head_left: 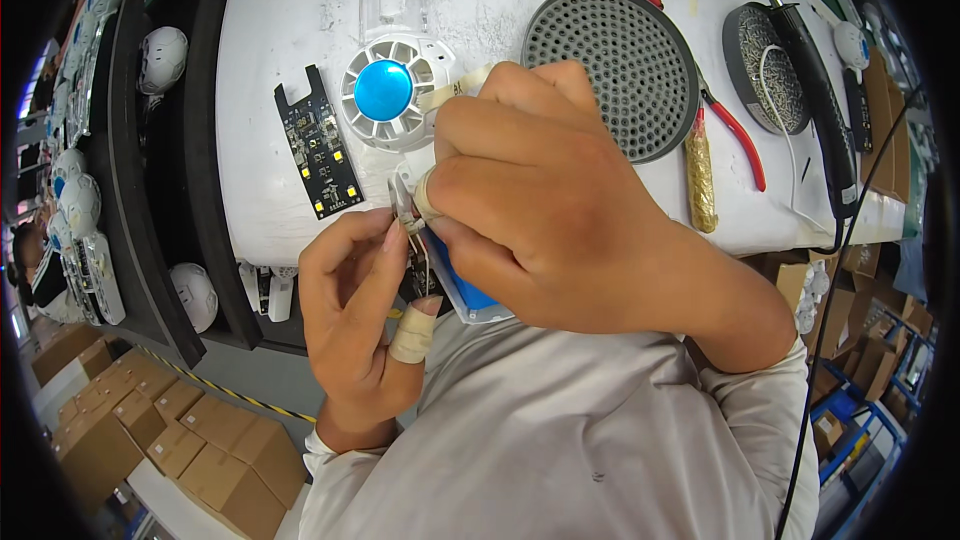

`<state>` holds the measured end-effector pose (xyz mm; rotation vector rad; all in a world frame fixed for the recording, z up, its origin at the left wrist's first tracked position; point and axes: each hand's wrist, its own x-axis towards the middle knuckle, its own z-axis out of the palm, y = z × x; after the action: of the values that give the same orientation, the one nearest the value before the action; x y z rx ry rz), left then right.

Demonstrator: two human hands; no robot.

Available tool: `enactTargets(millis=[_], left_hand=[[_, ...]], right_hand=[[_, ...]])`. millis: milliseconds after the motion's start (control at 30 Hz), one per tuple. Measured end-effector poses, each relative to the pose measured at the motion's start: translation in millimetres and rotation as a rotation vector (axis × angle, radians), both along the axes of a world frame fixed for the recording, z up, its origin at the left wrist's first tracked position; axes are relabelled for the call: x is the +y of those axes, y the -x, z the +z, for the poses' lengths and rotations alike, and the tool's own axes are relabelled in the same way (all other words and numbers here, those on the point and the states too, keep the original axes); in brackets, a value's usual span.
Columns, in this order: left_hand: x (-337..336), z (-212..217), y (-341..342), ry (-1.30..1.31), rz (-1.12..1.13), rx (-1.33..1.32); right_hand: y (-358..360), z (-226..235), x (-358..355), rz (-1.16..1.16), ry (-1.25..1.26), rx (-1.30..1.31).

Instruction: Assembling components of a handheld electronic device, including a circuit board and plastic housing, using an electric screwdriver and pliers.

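Observation:
My left hand (365, 315) is closed, its thumb and fingertips pinching a small dark part with thin wires (420, 270). Beige tape wraps its thumb. Over it my right hand (560, 200) is closed in a fist-like grip, with its taped thumb meeting the left fingertips; what it grips is mostly hidden. A pale strip (455, 90) juts out beside its knuckles. Under the hands lies a blue piece with a clear edge (475, 290), partly covered. Just beyond are a white round fan-like housing with a blue disc (383, 90) and a black circuit board (320, 145).
A grey perforated round tray (615, 70) stands beyond my right hand, beside red-handled pliers (735, 135) and a gold-wrapped stick (700, 175). Farther right lie a black corded tool (815, 105) and a round grey dish (762, 65). A dark rack (205, 120) of white housings borders the left.

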<state>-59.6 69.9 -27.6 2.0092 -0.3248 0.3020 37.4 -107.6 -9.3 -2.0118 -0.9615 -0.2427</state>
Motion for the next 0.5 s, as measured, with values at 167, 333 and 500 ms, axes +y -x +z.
enactTargets(millis=[167,333,500], left_hand=[[0.3,-0.2,2.8,0.024,-0.001,0.045],[-0.4,-0.6,0.5,-0.025,0.005,-0.003],[-2.9,1.1,-0.2,-0.067,0.016,-0.022]], right_hand=[[-0.5,-0.4,-1.6,0.026,-0.014,0.03],[-1.1,1.2,-1.7,0.026,0.019,0.05],[-0.2,-3.5,-0.3,0.018,-0.049,0.025]])
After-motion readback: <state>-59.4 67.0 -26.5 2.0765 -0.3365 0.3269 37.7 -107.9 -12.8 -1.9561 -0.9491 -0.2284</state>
